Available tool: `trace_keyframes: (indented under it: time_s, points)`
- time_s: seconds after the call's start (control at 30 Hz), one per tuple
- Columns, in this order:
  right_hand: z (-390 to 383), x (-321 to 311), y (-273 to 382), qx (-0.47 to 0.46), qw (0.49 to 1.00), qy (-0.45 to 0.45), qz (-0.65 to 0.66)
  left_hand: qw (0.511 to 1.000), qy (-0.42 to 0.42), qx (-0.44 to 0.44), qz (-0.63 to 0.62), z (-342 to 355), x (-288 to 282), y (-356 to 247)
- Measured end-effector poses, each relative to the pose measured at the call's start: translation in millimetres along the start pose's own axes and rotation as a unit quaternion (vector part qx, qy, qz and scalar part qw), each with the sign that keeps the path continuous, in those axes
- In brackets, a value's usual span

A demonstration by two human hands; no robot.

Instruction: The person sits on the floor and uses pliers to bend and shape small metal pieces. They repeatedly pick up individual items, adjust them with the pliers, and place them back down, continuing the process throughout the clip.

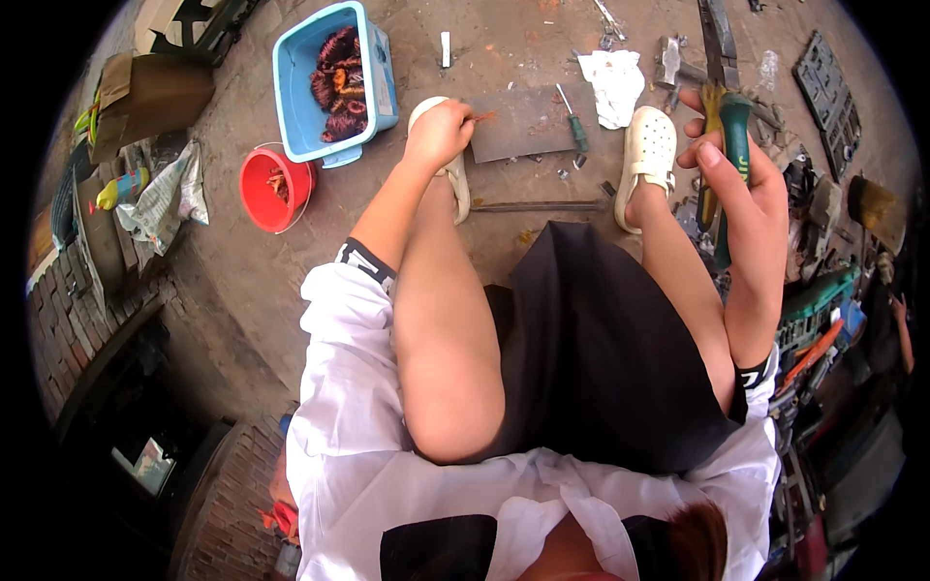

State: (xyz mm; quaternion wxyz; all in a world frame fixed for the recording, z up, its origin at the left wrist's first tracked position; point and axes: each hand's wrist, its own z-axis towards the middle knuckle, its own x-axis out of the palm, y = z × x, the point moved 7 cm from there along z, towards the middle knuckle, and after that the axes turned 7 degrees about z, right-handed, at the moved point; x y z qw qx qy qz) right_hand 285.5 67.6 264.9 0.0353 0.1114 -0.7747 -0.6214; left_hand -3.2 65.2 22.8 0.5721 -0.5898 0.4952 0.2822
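My left hand is closed in a pinch just above my left shoe, at the left edge of a flat metal plate. Thin orange-red strands, like copper wire, stick out from its fingertips. Raised on the right, my right hand grips pliers with green and yellow handles, jaws pointing away from me. A screwdriver with a green handle lies on the plate's right end. To the left, a blue basin holds dark reddish coils of wire, and a red bucket holds small copper-coloured scraps.
Beyond the right shoe lie a crumpled white cloth and a hammer. A metal rod crosses the ground between my feet. A dark tool case and tool clutter line the right. A cardboard box stands far left.
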Motion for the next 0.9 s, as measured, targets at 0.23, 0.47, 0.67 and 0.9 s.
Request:
trace_keyframes:
  time_s: [0.23, 0.47, 0.67, 0.9]
  points:
    - [30.4, 10.1, -55.3, 0.097, 0.994, 0.056, -0.01, 0.998, -0.005, 0.01, 0.068, 7.5, 33.1, 2.3]
    - [25.2, 18.4, -73.5, 0.11, 0.99, 0.088, -0.006, 0.996, -0.018, -0.065, 0.057, -4.5, -1.6, 2.9]
    - [28.3, 32.1, -86.7, 0.101, 0.984, 0.141, -0.035, 0.822, 0.12, -0.174, -0.529, -28.2, -47.8, -55.5]
    - [35.6, 84.2, -94.5, 0.13, 0.968, 0.214, -0.007, 0.782, 0.137, -0.129, -0.595, -43.0, -83.5, -93.2]
